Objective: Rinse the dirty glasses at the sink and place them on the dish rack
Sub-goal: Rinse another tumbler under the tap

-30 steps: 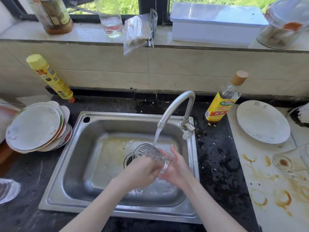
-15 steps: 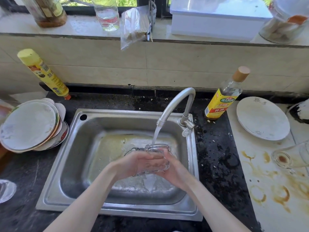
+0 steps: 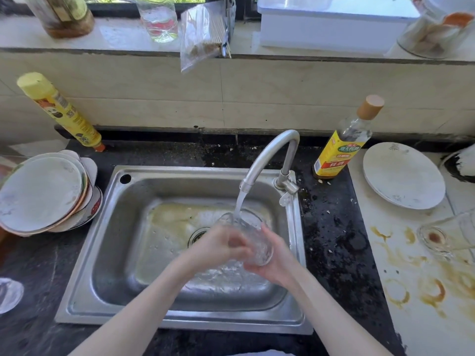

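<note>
A clear glass (image 3: 253, 238) is held over the steel sink (image 3: 108, 227), tilted with its mouth up toward the running tap (image 3: 267, 155). The water stream falls into its rim. My left hand (image 3: 221, 244) wraps the glass from the left, fingers curled on its side. My right hand (image 3: 275, 260) cups it from below and the right. A second glass (image 3: 447, 235) with a brown stain at its bottom lies on its side on the right counter. Another clear glass (image 3: 9, 294) shows at the left edge.
Stacked plates (image 3: 43, 194) sit left of the sink, and a yellow bottle (image 3: 60, 113) leans on the wall. A vinegar bottle (image 3: 344, 145) and a white plate (image 3: 403, 176) stand on the right. The pale counter (image 3: 421, 291) bears brown ring stains.
The glass has turned in my hands from nearly level to tilted, mouth up under the stream. Both hands have shifted slightly right in the sink.
</note>
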A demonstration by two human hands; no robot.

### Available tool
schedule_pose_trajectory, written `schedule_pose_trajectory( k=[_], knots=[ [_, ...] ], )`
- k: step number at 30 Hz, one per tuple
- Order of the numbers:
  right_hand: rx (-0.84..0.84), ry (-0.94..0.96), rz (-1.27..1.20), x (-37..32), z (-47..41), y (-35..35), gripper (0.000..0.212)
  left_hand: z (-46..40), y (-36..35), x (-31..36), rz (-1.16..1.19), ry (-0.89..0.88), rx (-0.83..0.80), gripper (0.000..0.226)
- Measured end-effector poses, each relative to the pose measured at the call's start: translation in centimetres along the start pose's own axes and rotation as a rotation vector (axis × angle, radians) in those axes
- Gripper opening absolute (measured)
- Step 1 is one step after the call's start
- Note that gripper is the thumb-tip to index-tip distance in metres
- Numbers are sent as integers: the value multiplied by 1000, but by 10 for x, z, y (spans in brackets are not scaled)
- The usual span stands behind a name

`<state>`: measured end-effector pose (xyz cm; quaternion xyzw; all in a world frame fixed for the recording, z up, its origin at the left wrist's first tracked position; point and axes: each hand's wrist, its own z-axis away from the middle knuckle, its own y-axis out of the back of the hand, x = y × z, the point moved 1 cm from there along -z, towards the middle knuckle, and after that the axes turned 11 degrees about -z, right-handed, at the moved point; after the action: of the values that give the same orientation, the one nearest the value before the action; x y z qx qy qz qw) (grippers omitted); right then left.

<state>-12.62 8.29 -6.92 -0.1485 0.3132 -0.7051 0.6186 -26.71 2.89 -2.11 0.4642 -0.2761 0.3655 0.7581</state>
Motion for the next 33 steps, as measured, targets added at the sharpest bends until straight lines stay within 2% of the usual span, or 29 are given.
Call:
schedule_pose_trajectory(
  k=[2, 3, 5, 8, 10, 11, 12, 14, 18, 22, 28, 33],
  knots=[
    [-58, 96, 9, 0, -2, 2, 42, 0, 3, 4, 321, 107, 128, 16],
    [-49, 147, 28, 1, -3, 1, 40, -3, 4, 4, 411, 147, 161, 17],
    [0, 206, 39, 1, -5, 0, 36, -8, 6, 8, 386, 159, 92, 19],
    [65, 108, -137, -4, -9, 4, 36, -9, 4, 19, 99, 55, -252, 28],
    [102, 1, -124, -7, -15, 12, 38, -11, 0, 23, -336, -35, -453, 46],
    [98, -48, -79, -8, -18, 14, 36, -12, -2, 23, -557, -99, -482, 51],
    [85, -85, -47, -8, -21, 15, 33, -12, -3, 24, -725, -170, -454, 51],
    [37, -127, -46, -9, -22, 13, 31, -15, -4, 25, -863, -247, -364, 47],
    [-50, -120, -106, -12, -15, 0, 48, -28, 3, 26, -951, -132, -352, 49],
    [-61, -91, -118, -14, -20, -5, 49, -36, 9, 20, -950, -141, -335, 51],
    [-30, -116, -120, -19, -28, -12, 45, -44, 18, 14, -879, 6, -288, 45],
    [34, -133, -88, -24, -35, -12, 31, -42, 19, 16, -839, -34, -279, 49]
  ],
)
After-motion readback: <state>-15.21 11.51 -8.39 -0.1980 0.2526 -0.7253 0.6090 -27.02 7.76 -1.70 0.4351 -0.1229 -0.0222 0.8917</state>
